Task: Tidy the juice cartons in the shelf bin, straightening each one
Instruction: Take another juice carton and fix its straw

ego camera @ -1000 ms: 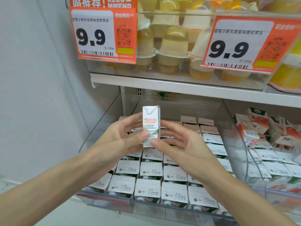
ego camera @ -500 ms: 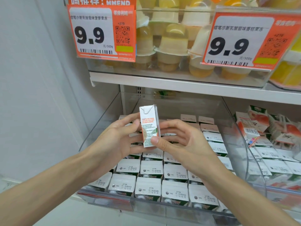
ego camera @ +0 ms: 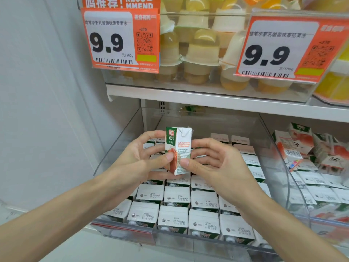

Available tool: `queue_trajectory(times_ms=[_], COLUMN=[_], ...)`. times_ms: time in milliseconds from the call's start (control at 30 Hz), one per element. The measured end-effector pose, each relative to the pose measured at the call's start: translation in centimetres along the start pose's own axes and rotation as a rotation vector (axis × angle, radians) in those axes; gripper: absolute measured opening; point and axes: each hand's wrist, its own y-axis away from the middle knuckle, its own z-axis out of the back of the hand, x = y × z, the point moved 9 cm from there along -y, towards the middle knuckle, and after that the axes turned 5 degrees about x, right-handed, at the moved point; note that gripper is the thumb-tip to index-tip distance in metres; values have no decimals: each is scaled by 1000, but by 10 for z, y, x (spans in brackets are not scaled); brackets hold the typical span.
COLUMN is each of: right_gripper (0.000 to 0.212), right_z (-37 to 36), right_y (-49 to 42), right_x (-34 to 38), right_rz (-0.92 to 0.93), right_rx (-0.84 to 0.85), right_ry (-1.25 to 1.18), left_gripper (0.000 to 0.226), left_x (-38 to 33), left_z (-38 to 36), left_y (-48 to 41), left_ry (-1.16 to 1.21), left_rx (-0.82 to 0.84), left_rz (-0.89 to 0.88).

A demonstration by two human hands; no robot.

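With both hands (ego camera: 177, 159) pinching one juice carton (ego camera: 178, 150) above the shelf bin (ego camera: 279, 167), we judge it needs reseating upright.

I work from one view, the wide-angle camera on the person's head. It faces forward and down into the clear shelf bin (ego camera: 122, 146), close in. The left hand (ego camera: 139, 159) and right hand (ego camera: 217, 163) meet mid-frame on a juice carton (ego camera: 178, 150), with the forearms entering from the bottom corners. Below the fingers run the packed cartons (ego camera: 188, 205). Above them the upper shelf (ego camera: 207, 100) and price tags (ego camera: 120, 38) fill the top. Right of the fingers, a neighbouring bin (ego camera: 332, 224) is cut by the frame edge; left of them is a plain wall (ego camera: 37, 110).
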Motion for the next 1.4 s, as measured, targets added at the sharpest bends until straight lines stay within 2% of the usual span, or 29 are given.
queue_trajectory(times_ms=[167, 367, 500, 567, 667, 800, 900, 1033, 1400], right_gripper=[28, 34, 27, 25, 31, 26, 29, 29, 20], right_z=[-1, -3, 5, 7, 6, -4, -5, 0, 5], right_y=[1, 1, 0, 0, 1, 3, 1, 1, 2], right_x=[1, 4, 3, 2, 0, 2, 4, 3, 3], right_rz=[-21, -1, -1, -11, 2, 27, 38, 19, 2], right_rx=[33, 21, -44, -62, -56, 10, 12, -23, -61], right_ry=[-63, -37, -79, -69, 7, 6, -30, -90, -93], left_gripper=[65, 47, 37, 37, 37, 40, 47, 44, 41], left_x=[1, 0, -1, -1, -4, 0, 2, 5, 4], left_z=[7, -2, -6, -4, -2, 1, -5, -16, -18], left_y=[-2, -1, -4, -5, -2, -3, -2, -1, 0], left_ry=[5, -67, 11, 80, 52, 24, 56, 90, 163], left_rx=[-79, -1, 18, 22, 32, -11, 35, 130, 189], left_rz=[1, -25, 12, 36, 4, -10, 22, 67, 67])
